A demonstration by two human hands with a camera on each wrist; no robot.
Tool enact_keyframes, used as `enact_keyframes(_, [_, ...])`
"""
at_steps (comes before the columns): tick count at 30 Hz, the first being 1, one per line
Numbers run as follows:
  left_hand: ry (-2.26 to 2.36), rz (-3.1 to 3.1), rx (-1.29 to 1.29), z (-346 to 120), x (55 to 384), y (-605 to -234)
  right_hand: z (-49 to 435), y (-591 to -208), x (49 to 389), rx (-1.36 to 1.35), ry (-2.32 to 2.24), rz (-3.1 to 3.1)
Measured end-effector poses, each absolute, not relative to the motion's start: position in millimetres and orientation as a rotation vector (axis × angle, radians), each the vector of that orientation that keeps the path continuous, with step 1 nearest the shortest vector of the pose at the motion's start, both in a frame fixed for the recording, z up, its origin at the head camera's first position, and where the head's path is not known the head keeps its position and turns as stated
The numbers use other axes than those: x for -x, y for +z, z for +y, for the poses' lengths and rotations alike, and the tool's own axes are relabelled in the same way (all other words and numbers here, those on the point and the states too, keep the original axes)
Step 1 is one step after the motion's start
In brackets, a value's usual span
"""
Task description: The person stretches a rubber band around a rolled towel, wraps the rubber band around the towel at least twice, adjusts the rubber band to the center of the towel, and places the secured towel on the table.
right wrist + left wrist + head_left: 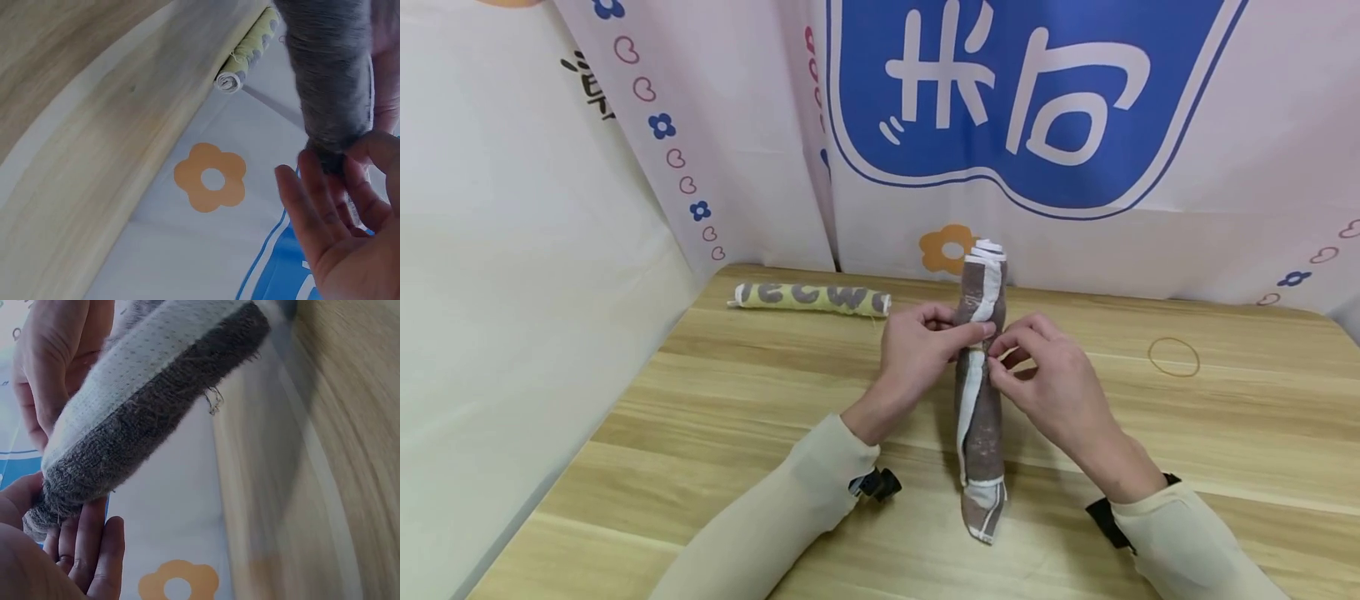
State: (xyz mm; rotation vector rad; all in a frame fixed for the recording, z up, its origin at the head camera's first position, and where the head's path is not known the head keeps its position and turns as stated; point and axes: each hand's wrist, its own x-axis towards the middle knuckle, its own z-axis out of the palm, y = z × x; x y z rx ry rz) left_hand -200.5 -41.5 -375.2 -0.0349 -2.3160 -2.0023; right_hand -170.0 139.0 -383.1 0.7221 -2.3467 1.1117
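Observation:
A rolled grey-brown towel (981,417) with a white stripe is held lengthwise between the two hands, narrowing where they meet. The left hand (917,346) grips its middle from the left, thumb across the front. Just beside that thumb, the fingertips of the right hand (1060,375) pinch at the towel's narrowed middle. A thin tan line crosses the towel there; the fingers partly cover it. In the left wrist view the towel (125,431) shows fuzzy pile and loose threads. The right wrist view has the right hand (350,231) at the towel's narrow part.
A second rolled towel (812,298), yellow-green with grey letters, lies at the table's back left. A thin rubber band (1173,374) lies on the wooden table (1247,450) at right. Behind the table hangs a printed curtain (760,108).

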Motion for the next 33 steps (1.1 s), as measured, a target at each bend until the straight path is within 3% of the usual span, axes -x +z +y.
enact_keyframes(22, [-2.034,-2.211,0.046,-48,209,-378,135,-389,170,-1.098,1.158,-2.271])
enact_keyframes(33, [-2.403,-2.166,0.336,-57,219,-381,145,-385,175,-0.819,1.346,-2.212])
